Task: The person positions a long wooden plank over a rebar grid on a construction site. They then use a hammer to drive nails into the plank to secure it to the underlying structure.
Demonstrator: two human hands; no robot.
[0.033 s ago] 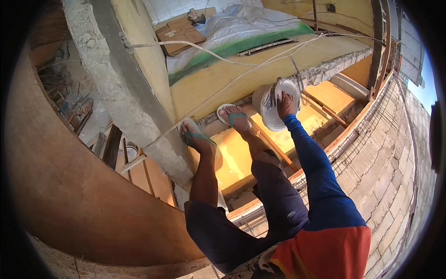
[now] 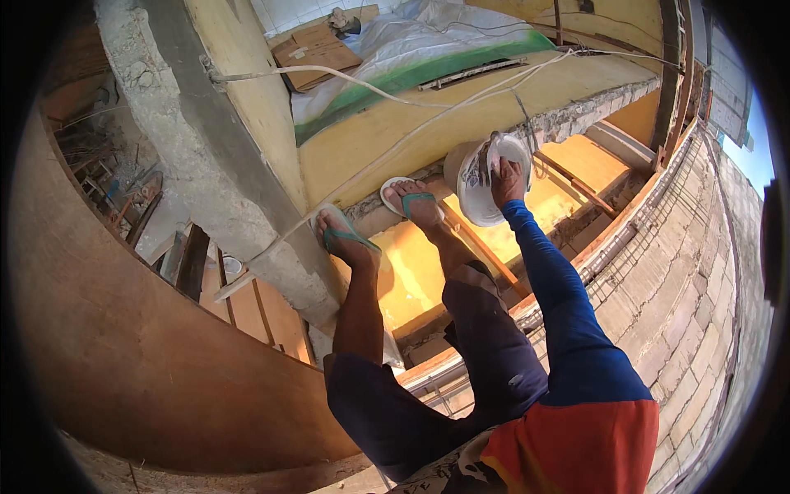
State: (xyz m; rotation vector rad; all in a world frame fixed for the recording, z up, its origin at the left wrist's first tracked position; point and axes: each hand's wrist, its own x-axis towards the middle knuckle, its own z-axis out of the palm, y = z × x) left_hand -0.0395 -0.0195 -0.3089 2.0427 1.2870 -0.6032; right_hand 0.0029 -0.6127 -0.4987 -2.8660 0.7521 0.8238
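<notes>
Right hand at mouth of white bucket, fingers bent, can't tell if pinching anything; left hand unseen, can't tell its state; green-strapped flip-flops near bucket.

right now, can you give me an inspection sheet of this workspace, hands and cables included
Surface: yellow surface with rough broken edge
Things: white bucket, tilted
Clutter: brown cardboard and plastic sheet, far side; dark timber, left
Hands: right hand at the bucket's mouth, grip unclear; left hand not in view
Cables: pale cord across the yellow surface; whether electrical, cannot tell
Surroundings: concrete column and brown panel, left; masonry, right
</notes>
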